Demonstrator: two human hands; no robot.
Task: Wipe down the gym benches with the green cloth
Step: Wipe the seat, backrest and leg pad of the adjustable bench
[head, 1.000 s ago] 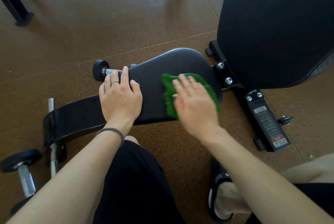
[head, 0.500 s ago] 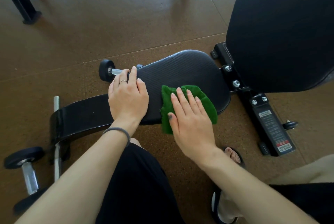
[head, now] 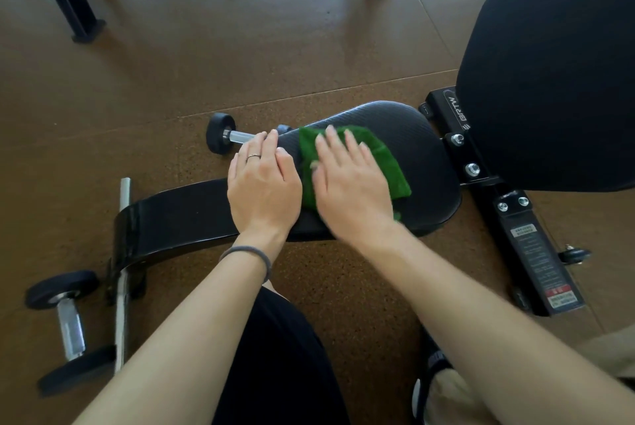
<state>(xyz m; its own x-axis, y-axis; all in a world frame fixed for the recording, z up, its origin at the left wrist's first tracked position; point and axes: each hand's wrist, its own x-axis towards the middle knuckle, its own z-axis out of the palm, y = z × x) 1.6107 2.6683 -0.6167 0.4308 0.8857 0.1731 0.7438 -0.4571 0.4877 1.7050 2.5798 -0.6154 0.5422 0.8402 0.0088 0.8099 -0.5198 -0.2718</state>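
A black gym bench lies low on the floor; its textured seat pad [head: 422, 156] sits in the middle of the view and the raised black backrest [head: 549, 74] fills the upper right. The green cloth [head: 388, 167] is spread on the seat pad. My right hand [head: 350, 184] lies flat on the cloth, fingers extended, pressing it down. Just left of it, my left hand [head: 263, 184] rests flat on the pad's left end, holding nothing, with a ring on one finger.
A dumbbell [head: 221, 136] lies behind the seat and another [head: 68, 325] at the lower left by a steel crossbar [head: 122, 273]. The bench frame with a warning label [head: 536, 253] runs at right. Black stand legs [head: 75, 2] rise at the far left on the brown floor.
My right hand has slid the green cloth away from the near edge and leftward across the seat pad, close to my left hand. The left hand has stayed in place.
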